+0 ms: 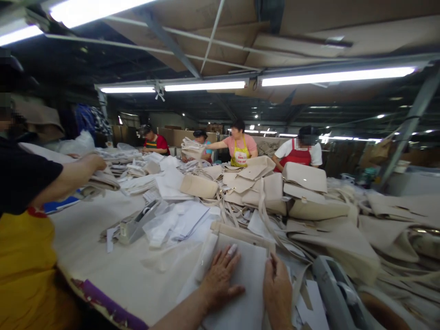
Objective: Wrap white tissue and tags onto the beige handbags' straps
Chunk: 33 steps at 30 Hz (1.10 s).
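My left hand (220, 277) lies flat with fingers spread on a white plastic-wrapped bag (245, 270) at the table's near edge; one fingertip is wrapped in white tape. My right hand (277, 288) rests on the bag's right side, fingers curled toward its edge; what it pinches, if anything, I cannot make out. The beige top of the bag (240, 233) shows beyond my fingers.
A grey tape dispenser (135, 222) sits to the left, another (338, 293) at my right. Heaps of beige bags (302, 192) cover the table's middle and right. A person's arm (68, 176) reaches in from the left; several workers stand at the far side.
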Motion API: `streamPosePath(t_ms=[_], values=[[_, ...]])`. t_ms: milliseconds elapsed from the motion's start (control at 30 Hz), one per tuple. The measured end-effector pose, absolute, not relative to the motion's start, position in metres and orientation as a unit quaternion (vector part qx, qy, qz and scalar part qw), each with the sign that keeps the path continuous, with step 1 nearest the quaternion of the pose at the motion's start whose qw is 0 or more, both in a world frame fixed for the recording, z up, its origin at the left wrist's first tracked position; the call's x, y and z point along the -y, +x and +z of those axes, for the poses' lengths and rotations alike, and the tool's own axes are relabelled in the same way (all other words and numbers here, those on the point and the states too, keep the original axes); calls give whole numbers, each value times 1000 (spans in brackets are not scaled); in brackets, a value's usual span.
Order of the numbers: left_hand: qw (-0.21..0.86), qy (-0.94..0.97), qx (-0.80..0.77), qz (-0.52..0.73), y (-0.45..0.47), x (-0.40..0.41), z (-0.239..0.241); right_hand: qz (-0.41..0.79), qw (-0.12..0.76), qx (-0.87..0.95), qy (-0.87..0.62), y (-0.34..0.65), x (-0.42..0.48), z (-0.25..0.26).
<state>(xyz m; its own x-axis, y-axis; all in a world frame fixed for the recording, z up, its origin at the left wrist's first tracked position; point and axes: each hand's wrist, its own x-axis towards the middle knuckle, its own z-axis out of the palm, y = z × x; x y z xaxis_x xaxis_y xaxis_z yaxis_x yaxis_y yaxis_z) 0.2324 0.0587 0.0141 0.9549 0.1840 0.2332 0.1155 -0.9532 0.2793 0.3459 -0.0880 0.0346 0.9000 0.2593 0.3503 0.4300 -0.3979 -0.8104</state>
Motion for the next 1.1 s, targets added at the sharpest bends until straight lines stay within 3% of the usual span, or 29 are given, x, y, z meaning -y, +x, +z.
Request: streamPosePath(t_ms=[167,333,533,733,867,1100], values=[[144,978,-77,129,235,-61,12,37,466,210,-859,357,108,30],[149,979,-64,119,236,-62,11,66,431,233,-870,351,103,35],[164,981,-49,93,240,-62,12,166,474,253,-827,362,100,40],[165,985,-16,46,241,-51,31,240,491,274,-791,396,118,87],[159,985,-19,63,244,-48,28,202,448,298,-818,394,102,97],[144,980,-33,136,243,-45,23,76,392,272,-876,341,95,32]])
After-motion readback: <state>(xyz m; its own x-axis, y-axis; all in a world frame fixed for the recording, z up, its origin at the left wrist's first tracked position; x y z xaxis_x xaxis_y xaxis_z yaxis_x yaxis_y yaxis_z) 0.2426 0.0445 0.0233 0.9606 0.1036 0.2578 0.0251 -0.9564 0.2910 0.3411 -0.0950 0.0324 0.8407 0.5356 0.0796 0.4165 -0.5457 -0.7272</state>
